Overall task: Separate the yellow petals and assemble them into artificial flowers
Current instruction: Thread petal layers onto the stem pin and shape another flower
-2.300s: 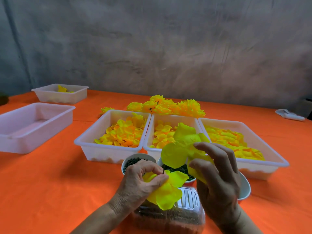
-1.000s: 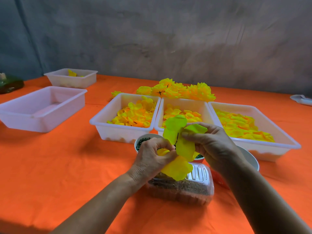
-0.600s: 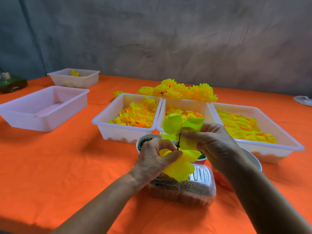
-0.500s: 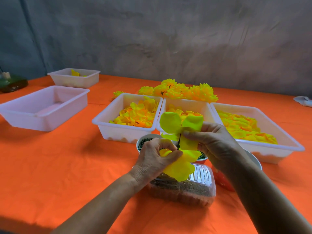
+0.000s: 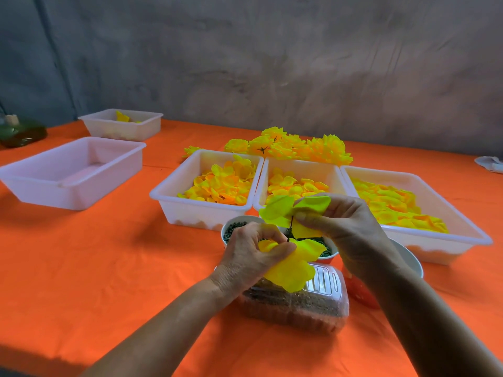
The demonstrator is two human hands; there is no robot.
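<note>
Orange cloth covers the surface (image 5: 81, 268), grey wall behind, and I am mid-assembly on one flower.

My left hand (image 5: 250, 257) pinches the lower yellow petals (image 5: 291, 270) with curled fingers; my right hand (image 5: 345, 227) pinches the upper petals (image 5: 277, 210) on a thin dark stem (image 5: 290, 228), held above a clear box (image 5: 299, 303). I judge the work well along but unfinished: finished flowers (image 5: 294, 148) pile at the back, yet three white trays (image 5: 206, 210) hold many loose petals. Two more trays (image 5: 68, 186) sit left.
</note>
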